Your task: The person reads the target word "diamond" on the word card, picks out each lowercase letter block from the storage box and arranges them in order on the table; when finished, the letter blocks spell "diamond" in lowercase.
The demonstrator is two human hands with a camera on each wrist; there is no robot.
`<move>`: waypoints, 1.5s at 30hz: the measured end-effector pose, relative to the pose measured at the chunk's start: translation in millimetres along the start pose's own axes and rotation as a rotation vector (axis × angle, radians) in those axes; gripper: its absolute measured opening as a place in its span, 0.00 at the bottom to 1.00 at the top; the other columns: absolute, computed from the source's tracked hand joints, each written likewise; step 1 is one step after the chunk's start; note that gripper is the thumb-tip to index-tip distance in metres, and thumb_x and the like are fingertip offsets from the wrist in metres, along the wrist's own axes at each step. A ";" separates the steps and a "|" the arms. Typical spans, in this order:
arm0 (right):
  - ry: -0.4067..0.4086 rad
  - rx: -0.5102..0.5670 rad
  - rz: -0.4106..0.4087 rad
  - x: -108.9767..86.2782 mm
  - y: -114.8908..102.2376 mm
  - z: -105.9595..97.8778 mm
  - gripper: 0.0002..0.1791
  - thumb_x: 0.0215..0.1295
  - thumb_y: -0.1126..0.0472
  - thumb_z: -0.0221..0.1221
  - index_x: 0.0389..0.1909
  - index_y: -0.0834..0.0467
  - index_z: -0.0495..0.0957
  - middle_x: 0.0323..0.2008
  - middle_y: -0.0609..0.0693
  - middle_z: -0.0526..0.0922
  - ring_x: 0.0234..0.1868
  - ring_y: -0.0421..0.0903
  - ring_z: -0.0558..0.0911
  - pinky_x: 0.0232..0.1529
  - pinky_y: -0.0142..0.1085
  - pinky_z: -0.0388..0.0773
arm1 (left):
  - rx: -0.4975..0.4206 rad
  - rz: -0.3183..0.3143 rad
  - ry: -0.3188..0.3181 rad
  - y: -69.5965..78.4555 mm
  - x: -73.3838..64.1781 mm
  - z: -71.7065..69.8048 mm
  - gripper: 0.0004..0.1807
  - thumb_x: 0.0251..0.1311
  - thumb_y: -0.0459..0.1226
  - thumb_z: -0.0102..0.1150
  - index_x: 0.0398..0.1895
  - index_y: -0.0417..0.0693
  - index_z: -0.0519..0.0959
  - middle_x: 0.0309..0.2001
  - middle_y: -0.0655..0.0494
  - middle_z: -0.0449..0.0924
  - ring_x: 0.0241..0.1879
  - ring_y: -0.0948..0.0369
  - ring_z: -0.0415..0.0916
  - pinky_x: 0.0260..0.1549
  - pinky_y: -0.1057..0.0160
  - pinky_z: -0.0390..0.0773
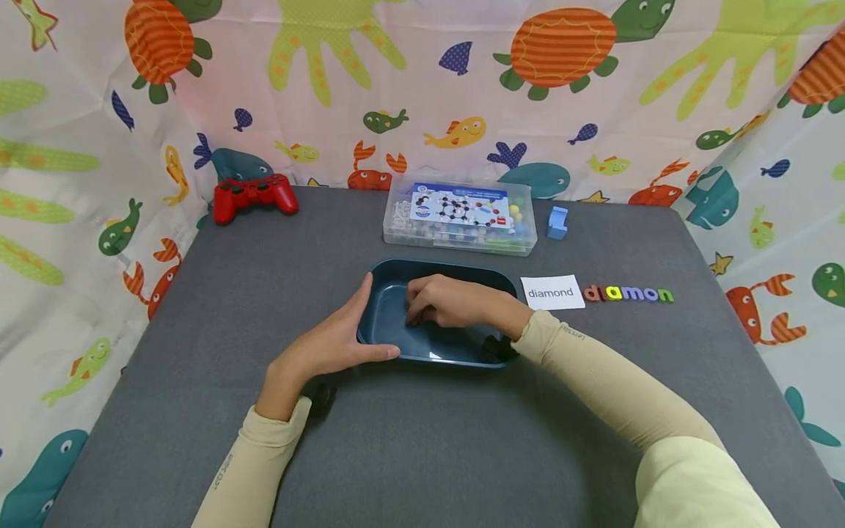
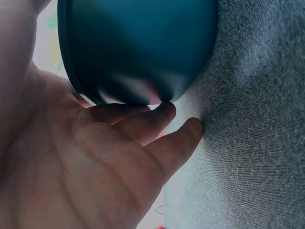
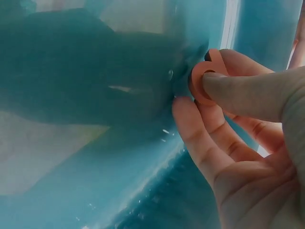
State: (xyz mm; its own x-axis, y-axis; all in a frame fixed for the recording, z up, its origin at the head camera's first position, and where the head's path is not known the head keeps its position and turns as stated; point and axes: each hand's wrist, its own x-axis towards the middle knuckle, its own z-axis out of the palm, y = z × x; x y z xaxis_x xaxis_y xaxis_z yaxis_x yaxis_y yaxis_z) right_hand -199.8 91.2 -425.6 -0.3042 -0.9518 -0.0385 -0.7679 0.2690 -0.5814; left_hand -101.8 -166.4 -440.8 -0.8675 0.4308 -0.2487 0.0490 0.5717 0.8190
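A dark blue-green plastic tray (image 1: 444, 352) lies in the middle of the table. My left hand (image 1: 333, 341) spans its near left corner, the thumb stretched along the front rim and the straight fingers against the left end. In the left wrist view, the fingertips (image 2: 167, 110) rest at the tray's outer wall. Inside the tray is my right hand (image 1: 445, 301), its wrist crossing the right end. The right wrist view shows thumb and fingers pinching a small orange letter (image 3: 201, 86) shaped like a d, low by the tray wall.
Right of the tray lies a white card (image 1: 553, 293) printed "diamond", beside a row of coloured letters (image 1: 630, 294) reading "diamon". Behind stand a clear molecule-kit box (image 1: 460, 235), a light blue block (image 1: 557, 223) and a red game controller (image 1: 255, 196). A patterned curtain (image 1: 422, 95) borders the table.
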 end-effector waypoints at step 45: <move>0.692 0.213 0.509 -176.5 9.6 -83.1 0.13 0.75 0.70 0.65 0.57 0.62 0.88 0.47 0.56 0.85 0.47 0.49 0.87 0.48 0.27 0.83 | 0.058 -0.032 0.009 4.0 1.0 4.4 0.71 0.62 0.58 0.74 0.88 0.56 0.27 0.88 0.51 0.30 0.85 0.44 0.38 0.75 0.31 0.52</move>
State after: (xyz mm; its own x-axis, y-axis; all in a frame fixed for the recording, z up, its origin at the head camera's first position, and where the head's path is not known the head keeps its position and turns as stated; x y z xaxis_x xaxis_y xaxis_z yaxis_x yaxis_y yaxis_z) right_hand -200.4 274.0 -356.8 -0.9062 -0.4033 0.1269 -0.3465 0.5367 -0.7693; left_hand -100.3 -160.6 -440.0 -0.8737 0.4051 -0.2692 0.0496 0.6248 0.7792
